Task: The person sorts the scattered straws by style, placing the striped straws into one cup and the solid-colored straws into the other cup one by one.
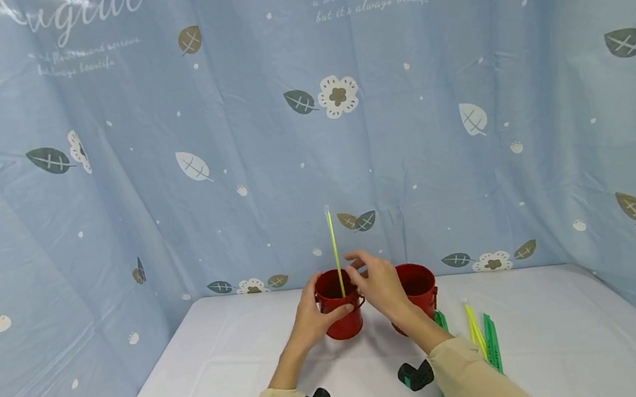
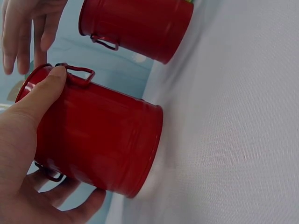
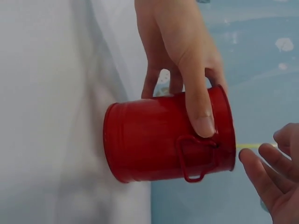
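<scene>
A small red metal bucket [image 1: 344, 320] with looped side handles stands upright on the white table. My left hand [image 1: 317, 314] grips it round the near-left side, thumb across the front by the rim, as the right wrist view also shows with the left thumb [image 3: 201, 112]. A thin yellow stick [image 1: 335, 250] rises nearly upright out of the bucket's mouth; its lower end is hidden inside. Just right of the rim hovers my right hand [image 1: 381, 288], its fingers loosely bent beside the stick. In the right wrist view these fingers [image 3: 254, 170] are apart, with nothing between them.
A second red bucket [image 1: 418, 286] stands to the right, partly behind my right wrist. Green strips [image 1: 492, 343] and yellow sticks [image 1: 475, 329] lie on the table [image 1: 558, 341] by my right forearm. A blue patterned curtain [image 1: 260, 132] hangs behind the table.
</scene>
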`<state>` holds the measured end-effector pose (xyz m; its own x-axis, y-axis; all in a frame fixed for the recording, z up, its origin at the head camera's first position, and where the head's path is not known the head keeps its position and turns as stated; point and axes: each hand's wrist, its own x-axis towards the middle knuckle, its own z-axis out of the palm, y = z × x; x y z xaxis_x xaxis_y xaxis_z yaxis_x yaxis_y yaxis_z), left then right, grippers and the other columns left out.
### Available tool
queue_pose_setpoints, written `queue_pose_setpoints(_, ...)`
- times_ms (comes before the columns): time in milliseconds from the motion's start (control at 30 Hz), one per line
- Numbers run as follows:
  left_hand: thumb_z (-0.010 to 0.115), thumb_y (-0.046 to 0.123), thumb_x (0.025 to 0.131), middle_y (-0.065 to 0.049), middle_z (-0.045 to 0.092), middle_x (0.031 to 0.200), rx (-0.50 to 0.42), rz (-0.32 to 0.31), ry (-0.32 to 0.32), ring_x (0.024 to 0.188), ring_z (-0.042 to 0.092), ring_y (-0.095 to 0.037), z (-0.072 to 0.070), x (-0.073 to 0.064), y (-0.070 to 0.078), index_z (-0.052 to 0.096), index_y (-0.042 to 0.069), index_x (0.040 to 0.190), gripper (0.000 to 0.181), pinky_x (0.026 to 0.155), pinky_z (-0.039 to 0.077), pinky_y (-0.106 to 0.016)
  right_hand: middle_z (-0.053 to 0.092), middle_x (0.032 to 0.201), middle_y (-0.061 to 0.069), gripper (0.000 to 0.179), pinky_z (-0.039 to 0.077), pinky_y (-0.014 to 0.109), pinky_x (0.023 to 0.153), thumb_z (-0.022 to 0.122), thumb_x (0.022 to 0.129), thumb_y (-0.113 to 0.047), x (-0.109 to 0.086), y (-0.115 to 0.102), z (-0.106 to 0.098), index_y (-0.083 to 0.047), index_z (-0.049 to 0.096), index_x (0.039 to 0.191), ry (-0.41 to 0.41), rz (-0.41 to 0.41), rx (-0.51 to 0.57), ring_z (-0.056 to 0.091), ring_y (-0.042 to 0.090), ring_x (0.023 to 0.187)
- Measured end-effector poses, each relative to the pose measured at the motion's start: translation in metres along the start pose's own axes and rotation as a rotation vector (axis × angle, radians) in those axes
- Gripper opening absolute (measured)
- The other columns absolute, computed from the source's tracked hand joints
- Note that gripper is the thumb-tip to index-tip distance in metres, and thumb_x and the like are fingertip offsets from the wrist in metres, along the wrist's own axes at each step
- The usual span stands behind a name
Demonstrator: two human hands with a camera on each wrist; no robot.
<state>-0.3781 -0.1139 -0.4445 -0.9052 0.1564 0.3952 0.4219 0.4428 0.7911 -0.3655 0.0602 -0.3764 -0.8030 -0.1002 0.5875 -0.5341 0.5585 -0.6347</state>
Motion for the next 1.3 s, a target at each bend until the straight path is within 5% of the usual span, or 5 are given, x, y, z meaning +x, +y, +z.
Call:
queue_pose_setpoints(400,0.074,0.048,0.068,-0.001,0.041,0.135,0.01,-0.005,-0.002,0.114,0.046,-0.02,0.001,0.0,-0.004,0.023,0.016,0.143,0.096,0.09,0.047,-0.041,0.066,0.084,0.0,0.021,0.05,0.015,0.049,0.062,0.086,-0.018,-0.027,0.002,-0.039,-0.022,0.06,0.107,-0.034,-0.015,0.038,0.06,-0.001,0.056)
queue_pose_setpoints(1033,0.075,0.046,0.068,-0.002,0.042,0.133,-0.001,-0.013,0.003,0.112,0.046,-0.021,0.001,0.001,-0.004,0.024,0.015,0.142,0.096,0.087,0.048,-0.038,0.063,0.088,0.002,0.024,0.053,0.023,0.052,0.061,0.086,-0.023,-0.062,0.027,-0.102,-0.017,0.058,0.109,-0.095,0.076,0.04,0.065,0.021,0.067)
queue_pose_setpoints(1300,0.076,0.037,0.07,-0.006,0.042,0.134,-0.041,-0.005,-0.002,0.113,0.046,-0.025,-0.002,-0.003,0.007,0.025,0.016,0.141,0.091,0.086,0.049,-0.042,0.063,0.095,0.001,0.029,0.052,0.023,0.053,0.059,0.087,-0.032,-0.06,0.039,-0.123,-0.016,0.057,0.112,-0.11,0.124,-0.05,0.062,0.009,0.063)
